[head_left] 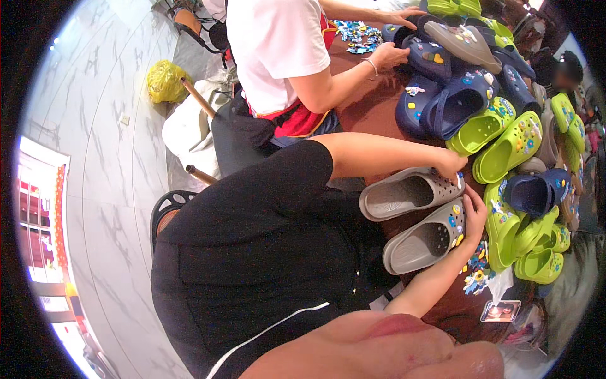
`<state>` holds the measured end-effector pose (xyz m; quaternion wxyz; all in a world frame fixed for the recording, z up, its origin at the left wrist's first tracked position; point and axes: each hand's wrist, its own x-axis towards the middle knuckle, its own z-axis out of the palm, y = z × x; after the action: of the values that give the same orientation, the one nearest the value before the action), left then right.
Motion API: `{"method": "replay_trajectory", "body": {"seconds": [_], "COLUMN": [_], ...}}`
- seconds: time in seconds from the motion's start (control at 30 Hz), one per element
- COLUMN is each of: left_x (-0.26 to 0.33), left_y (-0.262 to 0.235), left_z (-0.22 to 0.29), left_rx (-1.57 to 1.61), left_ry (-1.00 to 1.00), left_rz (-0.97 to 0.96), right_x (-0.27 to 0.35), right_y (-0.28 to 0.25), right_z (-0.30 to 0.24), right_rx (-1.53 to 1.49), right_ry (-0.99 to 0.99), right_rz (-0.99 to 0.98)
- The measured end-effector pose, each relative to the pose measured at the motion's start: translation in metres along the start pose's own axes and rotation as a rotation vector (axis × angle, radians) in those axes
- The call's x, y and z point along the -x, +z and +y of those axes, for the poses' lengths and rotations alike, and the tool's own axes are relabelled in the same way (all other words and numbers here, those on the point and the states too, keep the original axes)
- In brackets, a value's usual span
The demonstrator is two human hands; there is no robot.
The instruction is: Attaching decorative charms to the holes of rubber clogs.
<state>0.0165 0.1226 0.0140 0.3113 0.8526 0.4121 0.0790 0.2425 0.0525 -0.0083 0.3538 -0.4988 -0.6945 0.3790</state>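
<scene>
Two grey clogs lie side by side in front of me, toes pointing away from my body. My left hand (449,164) is at the toe of the upper grey clog (401,194), fingers pinched around what looks like a small blue-and-white shoe charm; most of this clog's visible holes are bare. Around the toe of the lower grey clog (420,243), which carries several colourful charms, curls my right hand (475,216). One of its fingertips reaches toward the upper clog. Loose charms (478,275) are piled beside my right forearm.
Lime-green clogs (510,148) and navy clogs (464,104) are heaped beyond my hands. A co-worker in a white shirt (274,57) handles navy clogs next to more loose charms (360,36). A phone-like screen (500,311) stands near the table (369,104) edge.
</scene>
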Motion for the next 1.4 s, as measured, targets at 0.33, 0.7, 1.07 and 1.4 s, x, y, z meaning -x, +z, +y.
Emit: {"method": "replay_trajectory", "body": {"seconds": [0.33, 0.7, 1.07, 1.4], "left_x": [0.015, 0.023, 0.012, 0.015], "left_y": [0.001, 0.028, 0.037, 0.036], "left_z": [-0.036, -0.025, -0.017, -0.032], "left_rx": [0.554, 0.655, 0.583, 0.632], "left_ry": [-0.111, -0.201, -0.223, -0.045], "left_rz": [-0.069, 0.155, 0.259, 0.204], "right_x": [-0.004, 0.0, -0.007, -0.001], "right_y": [0.002, 0.002, -0.006, -0.002], "right_z": [-0.011, -0.008, 0.017, -0.003], "right_rx": [-0.087, -0.037, -0.051, -0.183], "right_ry": [0.169, 0.023, -0.022, -0.077], "right_rz": [0.054, 0.058, 0.107, 0.228]}}
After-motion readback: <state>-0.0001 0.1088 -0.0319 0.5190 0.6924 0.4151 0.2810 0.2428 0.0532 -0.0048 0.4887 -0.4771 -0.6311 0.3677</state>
